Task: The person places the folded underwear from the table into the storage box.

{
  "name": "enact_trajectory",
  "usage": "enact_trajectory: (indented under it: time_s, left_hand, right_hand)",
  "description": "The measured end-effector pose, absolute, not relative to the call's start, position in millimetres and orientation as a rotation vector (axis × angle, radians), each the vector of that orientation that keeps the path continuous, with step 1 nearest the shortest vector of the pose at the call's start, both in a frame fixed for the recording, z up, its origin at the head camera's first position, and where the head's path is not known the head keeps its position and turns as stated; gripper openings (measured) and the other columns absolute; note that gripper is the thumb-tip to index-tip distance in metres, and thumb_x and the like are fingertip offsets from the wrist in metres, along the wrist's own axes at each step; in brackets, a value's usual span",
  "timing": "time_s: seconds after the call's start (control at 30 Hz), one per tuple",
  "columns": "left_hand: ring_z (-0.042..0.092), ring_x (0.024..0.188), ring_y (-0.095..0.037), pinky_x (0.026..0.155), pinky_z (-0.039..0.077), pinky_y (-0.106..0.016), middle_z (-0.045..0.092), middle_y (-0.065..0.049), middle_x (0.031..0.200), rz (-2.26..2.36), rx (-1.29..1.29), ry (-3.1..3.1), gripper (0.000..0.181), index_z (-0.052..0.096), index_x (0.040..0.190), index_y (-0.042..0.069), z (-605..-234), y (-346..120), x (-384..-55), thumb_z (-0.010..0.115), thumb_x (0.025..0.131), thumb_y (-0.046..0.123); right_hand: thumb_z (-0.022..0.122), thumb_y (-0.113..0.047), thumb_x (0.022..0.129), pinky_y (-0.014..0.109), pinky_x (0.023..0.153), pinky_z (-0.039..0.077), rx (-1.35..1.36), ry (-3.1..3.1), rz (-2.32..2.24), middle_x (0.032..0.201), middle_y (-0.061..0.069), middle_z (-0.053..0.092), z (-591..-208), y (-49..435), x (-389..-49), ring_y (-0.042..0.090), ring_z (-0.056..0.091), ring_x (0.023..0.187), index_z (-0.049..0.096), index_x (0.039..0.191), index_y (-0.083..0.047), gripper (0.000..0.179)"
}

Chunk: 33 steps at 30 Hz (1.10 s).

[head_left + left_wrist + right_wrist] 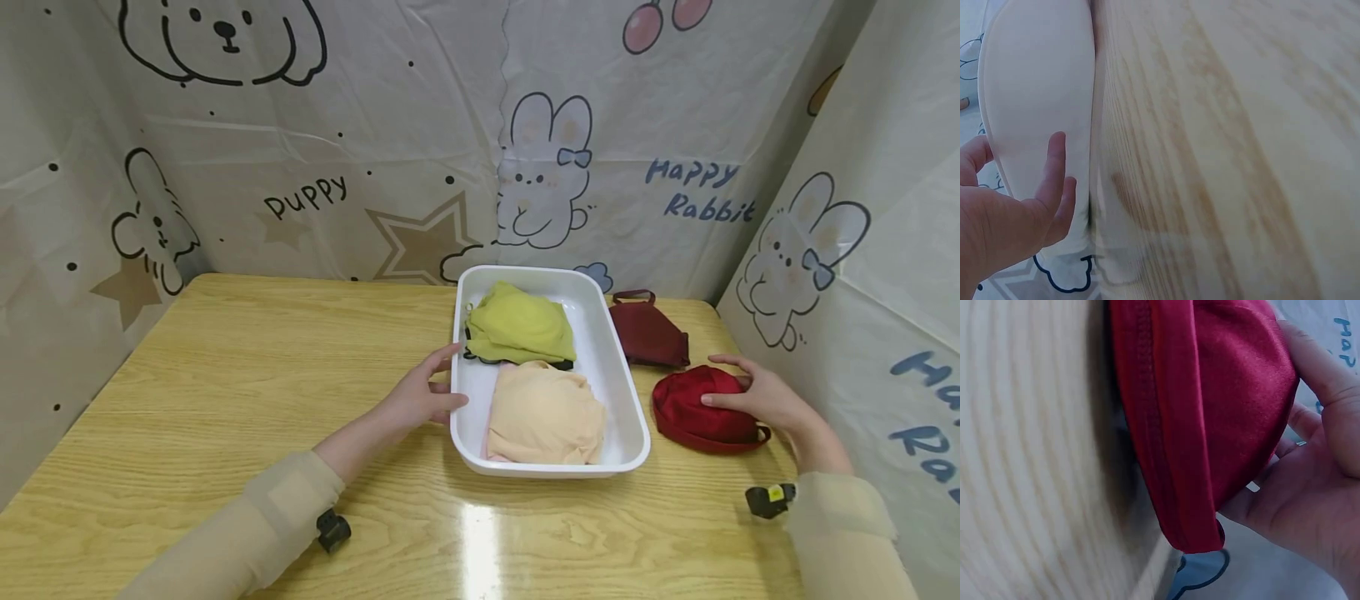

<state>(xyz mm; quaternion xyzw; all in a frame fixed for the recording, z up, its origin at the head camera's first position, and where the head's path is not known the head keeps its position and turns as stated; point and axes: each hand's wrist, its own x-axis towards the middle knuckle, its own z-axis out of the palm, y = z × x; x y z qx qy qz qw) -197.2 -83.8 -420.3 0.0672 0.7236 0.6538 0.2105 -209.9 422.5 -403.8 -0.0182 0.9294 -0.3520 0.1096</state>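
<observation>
A white tray [626, 375] holds a folded yellow-green bra [521, 321] at its far end and a folded beige bra [547, 412] at its near end. My left hand [423, 392] is at the tray's left side, thumb and forefinger at the rim. In the left wrist view its extended fingers [1055, 169] lie beside the outer wall. To the right of the tray, my right hand [765, 400] touches a folded bright red bra [697, 404], the thumb on its rounded cup. Other fingers are partly hidden behind the cup [1241, 394] in the right wrist view.
A dark red folded bra [648, 333] with a strap loop lies behind the bright red one, near the tray's right wall. Everything stands on a wood-grain table [300, 358]. Printed sheets [420, 150] hang at the back and both sides.
</observation>
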Motion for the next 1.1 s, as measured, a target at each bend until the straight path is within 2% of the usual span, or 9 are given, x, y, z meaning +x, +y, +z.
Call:
enact_trajectory:
  time_s: [0.2, 0.5, 0.83, 1.1]
  left_hand:
    - [0.056, 0.112, -0.032, 0.075, 0.057, -0.039, 0.025, -0.013, 0.151, 1.819, 0.186, 2.006, 0.08, 0.022, 0.15, 0.027, -421, -84, -197, 0.063, 0.087, -0.001]
    - [0.057, 0.111, -0.031, 0.073, 0.057, -0.038, 0.025, -0.012, 0.151, 1.819, 0.167, 2.012, 0.083, 0.021, 0.15, 0.027, -422, -83, -198, 0.064, 0.086, -0.002]
    - [0.057, 0.11, -0.03, 0.073, 0.058, -0.037, 0.026, -0.011, 0.15, 1.812, 0.16, 2.013, 0.082, 0.022, 0.15, 0.027, -422, -83, -199, 0.064, 0.086, -0.002]
    - [0.057, 0.109, -0.03, 0.073, 0.057, -0.037, 0.026, -0.012, 0.15, 1.804, 0.16, 2.027, 0.082, 0.022, 0.15, 0.028, -420, -83, -198, 0.065, 0.086, -0.001]
  right_hand:
    - [0.075, -0.032, 0.081, 0.027, 0.068, 0.054, -0.084, 2.758, -1.003, 0.114, 0.027, 0.06, -391, 415, -206, 0.007, 0.061, 0.083, 0.035, 0.14, -0.003, 0.078]
    - [0.077, -0.042, 0.076, 0.028, 0.071, 0.049, -0.132, 2.895, -0.803, 0.113, 0.026, 0.058, -373, 400, -204, 0.03, 0.055, 0.097, 0.046, 0.135, -0.006, 0.075]
    - [0.076, -0.04, 0.078, 0.025, 0.068, 0.051, -0.144, 2.889, -0.845, 0.114, 0.024, 0.059, -352, 388, -202, 0.022, 0.057, 0.092, 0.045, 0.137, -0.006, 0.074]
    - [0.076, -0.04, 0.078, 0.026, 0.067, 0.053, -0.132, 2.902, -0.878, 0.115, 0.024, 0.058, -335, 378, -203, 0.03, 0.056, 0.095, 0.045, 0.137, -0.008, 0.074]
